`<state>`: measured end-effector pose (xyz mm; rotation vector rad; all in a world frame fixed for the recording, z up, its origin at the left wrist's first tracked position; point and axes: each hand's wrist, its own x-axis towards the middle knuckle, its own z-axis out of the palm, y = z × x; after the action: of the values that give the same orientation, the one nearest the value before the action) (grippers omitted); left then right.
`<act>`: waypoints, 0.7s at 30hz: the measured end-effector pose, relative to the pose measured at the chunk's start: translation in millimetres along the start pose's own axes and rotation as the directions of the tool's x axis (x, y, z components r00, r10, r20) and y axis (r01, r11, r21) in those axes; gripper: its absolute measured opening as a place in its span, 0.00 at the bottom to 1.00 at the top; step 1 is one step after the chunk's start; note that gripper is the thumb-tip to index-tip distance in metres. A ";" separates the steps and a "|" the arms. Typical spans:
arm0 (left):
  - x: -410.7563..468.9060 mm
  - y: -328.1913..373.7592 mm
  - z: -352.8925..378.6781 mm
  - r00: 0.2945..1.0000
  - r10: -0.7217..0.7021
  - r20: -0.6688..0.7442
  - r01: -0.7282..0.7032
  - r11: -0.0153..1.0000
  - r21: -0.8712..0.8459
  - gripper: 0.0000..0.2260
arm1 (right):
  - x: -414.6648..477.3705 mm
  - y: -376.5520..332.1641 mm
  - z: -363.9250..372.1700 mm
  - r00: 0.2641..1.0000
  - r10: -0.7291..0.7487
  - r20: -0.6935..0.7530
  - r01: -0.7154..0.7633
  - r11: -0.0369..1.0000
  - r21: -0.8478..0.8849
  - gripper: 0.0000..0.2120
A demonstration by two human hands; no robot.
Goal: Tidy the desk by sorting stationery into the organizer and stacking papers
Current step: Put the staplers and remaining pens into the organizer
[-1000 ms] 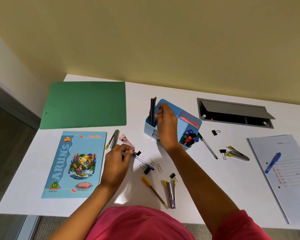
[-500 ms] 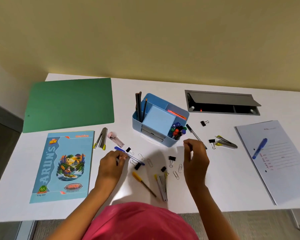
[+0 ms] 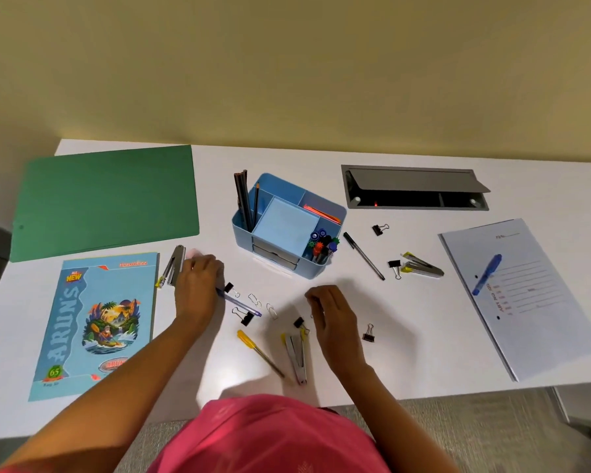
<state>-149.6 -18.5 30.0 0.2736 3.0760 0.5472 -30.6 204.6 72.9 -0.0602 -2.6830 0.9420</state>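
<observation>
A blue organizer [image 3: 308,272] stands mid-desk with pencils, markers and a notepad in it. My left hand [image 3: 198,285] lies beside a grey stapler [image 3: 174,268], fingers curled over a small pink item [image 3: 194,253] that is almost hidden. A blue pen [image 3: 241,304] sticks out from under that hand among binder clips [image 3: 244,315] and paper clips [image 3: 254,299]. My right hand [image 3: 330,317] is curled down on the desk over a paper clip, of which only a sliver shows. In front of it lie a yellow pen [image 3: 258,351] and a second stapler [image 3: 297,356].
A green folder [image 3: 106,199] and a blue notebook [image 3: 96,319] lie on the left. On the right are a black pen [image 3: 364,256], a third stapler [image 3: 422,266], more binder clips [image 3: 379,229], and a paper sheet [image 3: 543,319] with a blue marker [image 3: 487,273]. An open cable hatch [image 3: 413,189] sits behind.
My right hand left the organizer and came down to the paper clips near the front stapler. My left hand slid from the blue pen up onto the pink item.
</observation>
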 end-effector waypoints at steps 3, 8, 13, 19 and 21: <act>11.7 -8.9 6.1 0.995 0.052 0.079 -0.064 0.987 0.150 0.18 | 2.5 -1.7 -0.7 0.999 -0.032 0.034 0.032 0.999 0.011 0.04; 25.0 -17.2 -0.3 0.983 0.152 0.104 -0.176 0.939 0.294 0.14 | 7.2 -5.3 -6.2 0.998 -0.053 0.034 0.052 0.998 0.028 0.02; 20.9 8.3 -23.6 0.988 0.134 -0.077 -0.128 0.988 0.084 0.14 | 17.0 -15.1 -10.3 0.999 -0.048 -0.011 0.048 0.994 0.095 0.03; -9.9 67.8 -54.3 0.992 -0.101 0.077 0.124 0.653 -0.747 0.09 | 44.3 -37.6 2.0 0.997 -0.076 0.000 0.073 0.964 0.254 0.11; -12.1 77.4 -57.9 0.957 -0.176 0.232 0.285 0.407 -0.868 0.10 | 55.4 -46.4 7.3 0.998 -0.028 0.060 0.010 0.957 0.289 0.14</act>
<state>-126.5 31.1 110.6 -0.1587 2.1613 1.9196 -83.0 171.3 110.6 0.0591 -2.5657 1.3388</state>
